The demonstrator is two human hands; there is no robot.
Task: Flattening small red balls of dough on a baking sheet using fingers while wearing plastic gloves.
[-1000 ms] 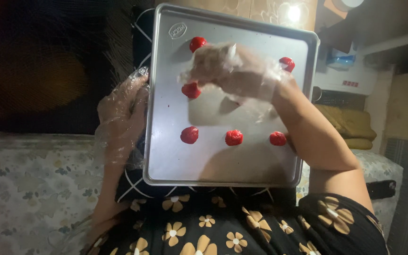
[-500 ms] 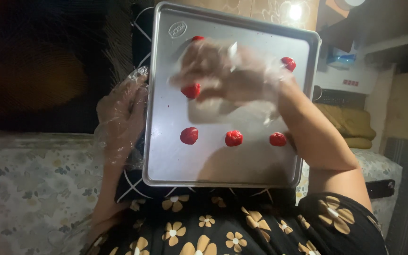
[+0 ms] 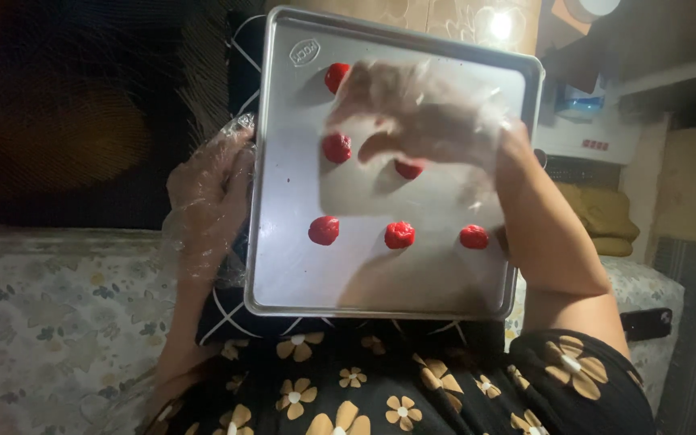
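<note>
Right hand [image 3: 420, 117], gloved, fingers loosely curled over a red ball [image 3: 408, 168] at tray [image 3: 283, 266] centre, grip unclear; left hand [image 3: 207, 201] flat against the tray's 9 o'clock edge.

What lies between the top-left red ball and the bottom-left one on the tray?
In the head view, one more red ball lies between them on the metal tray.

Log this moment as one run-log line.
left hand: gloved, on left rim of metal tray | right hand: gloved, over tray, above a red ball | six red balls visible | tray on dark patterned cushion
</note>
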